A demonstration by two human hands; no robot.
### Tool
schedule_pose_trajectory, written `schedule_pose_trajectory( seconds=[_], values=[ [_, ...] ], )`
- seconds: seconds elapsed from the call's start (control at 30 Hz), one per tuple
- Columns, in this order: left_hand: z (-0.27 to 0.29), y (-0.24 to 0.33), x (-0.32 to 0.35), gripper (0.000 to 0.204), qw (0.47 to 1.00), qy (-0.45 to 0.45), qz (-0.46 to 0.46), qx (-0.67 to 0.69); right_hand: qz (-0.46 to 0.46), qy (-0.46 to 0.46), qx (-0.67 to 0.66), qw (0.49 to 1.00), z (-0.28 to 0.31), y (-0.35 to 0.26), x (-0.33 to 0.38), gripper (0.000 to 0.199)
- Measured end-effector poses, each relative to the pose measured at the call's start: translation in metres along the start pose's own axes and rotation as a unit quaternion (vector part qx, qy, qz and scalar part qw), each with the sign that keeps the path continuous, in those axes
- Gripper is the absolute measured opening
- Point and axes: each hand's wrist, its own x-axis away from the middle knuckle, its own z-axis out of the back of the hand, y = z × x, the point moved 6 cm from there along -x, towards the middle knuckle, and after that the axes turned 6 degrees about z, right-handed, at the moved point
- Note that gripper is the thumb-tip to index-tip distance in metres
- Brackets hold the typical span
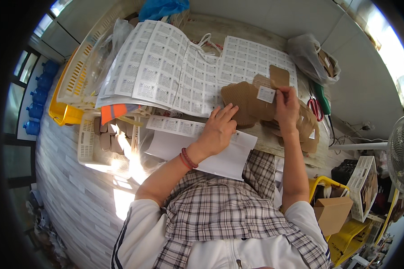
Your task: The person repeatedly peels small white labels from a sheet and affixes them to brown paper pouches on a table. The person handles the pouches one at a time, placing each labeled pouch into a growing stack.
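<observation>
Flat brown ribbed pieces (238,98), like cloth or card pads, lie overlapping on the table before me. My left hand (219,127) rests at their left part, fingers stretched and the tips touching them. A small white label (266,94) with print sits on one brown piece. My right hand (286,105) is closed in a pinch at the label's right edge; the fingertips partly hide what they grip. More brown pieces (309,130), some with white labels, lie under and beside my right wrist. A loose sheet of labels (202,154) hangs over the table's near edge under my left forearm.
Large sheets of printed labels (161,67) cover the table's left and middle. Red-handled scissors (315,109) and a green-handled tool (321,98) lie at right, near a plastic bag (312,56). Crates (83,67) stand left; a fan (401,148) stands right.
</observation>
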Motion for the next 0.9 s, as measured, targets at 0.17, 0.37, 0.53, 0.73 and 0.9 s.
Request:
schedule_pose_trajectory(
  seconds=[0.17, 0.37, 0.53, 0.73, 0.9],
  values=[
    [0.014, 0.010, -0.002, 0.007, 0.999, -0.005, 0.034, 0.006, 0.093, 0.077, 0.354, 0.927, 0.076, -0.006, 0.000, 0.023],
    [0.013, 0.014, 0.002, 0.008, 0.996, 0.039, 0.058, 0.055, 0.121, -0.110, 0.124, 0.979, 0.013, -0.089, 0.082, 0.029],
    [0.012, 0.012, 0.009, 0.006, 0.993, 0.027, 0.076, 0.086, 0.078, -0.120, 0.106, 0.984, -0.017, -0.083, 0.116, 0.017],
    [0.012, 0.007, 0.013, 0.010, 0.984, -0.005, 0.090, 0.154, 0.097, -0.084, 0.039, 0.991, -0.019, -0.075, 0.118, 0.016],
    [0.006, -0.007, 0.016, 0.012, 0.967, -0.049, 0.162, 0.191, 0.144, -0.068, 0.010, 0.987, -0.021, -0.076, 0.123, 0.018]
  ],
)
